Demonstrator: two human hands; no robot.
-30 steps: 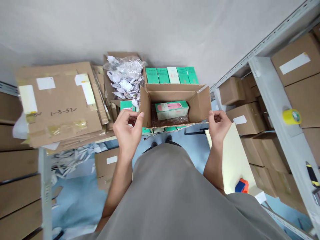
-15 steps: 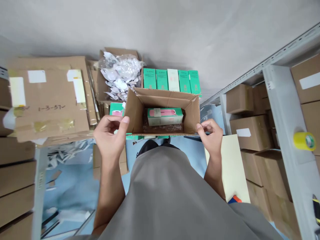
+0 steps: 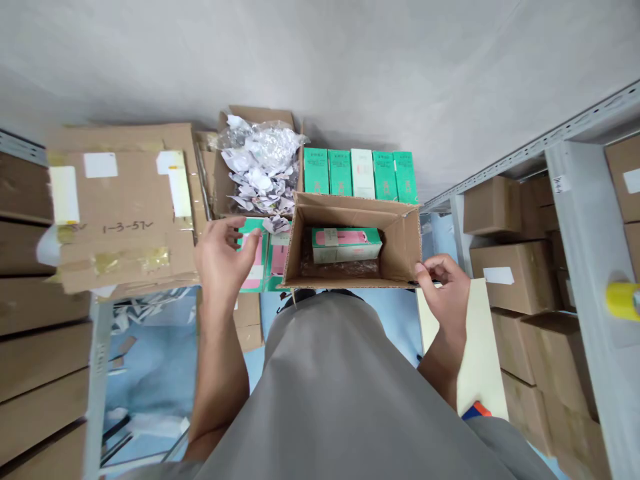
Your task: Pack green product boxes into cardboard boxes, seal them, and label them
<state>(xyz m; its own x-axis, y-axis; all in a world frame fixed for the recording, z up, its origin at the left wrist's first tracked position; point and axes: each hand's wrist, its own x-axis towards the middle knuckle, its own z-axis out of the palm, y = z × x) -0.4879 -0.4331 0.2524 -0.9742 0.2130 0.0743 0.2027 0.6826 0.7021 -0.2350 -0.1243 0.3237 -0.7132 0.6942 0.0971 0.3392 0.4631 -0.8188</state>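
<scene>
An open cardboard box [image 3: 404, 245] stands in front of me, holding a green, white and pink product box [image 3: 347, 245] that lies on clear plastic wrap. My right hand [image 3: 444, 288] pinches the right front rim of the cardboard box between thumb and fingers. Apart from the box's left side, my left hand [image 3: 224, 257] holds nothing, its thumb and fingers spread. Just beside its fingertips lie green and pink product boxes [image 3: 279, 261], with a piece of crumpled paper [image 3: 277, 225] on top.
Behind stands a carton [image 3: 220, 180] filled with crumpled white paper and plastic. A row of green and white boxes [image 3: 361, 173] is against the wall. Flattened cardboard [image 3: 125, 200] is stacked at left. Shelves with brown cartons [image 3: 513, 277] flank the right, with yellow tape [image 3: 621, 300].
My left hand has let go of the cardboard box's left rim and opened. The box has shifted right relative to the things behind, uncovering more of the green and pink boxes.
</scene>
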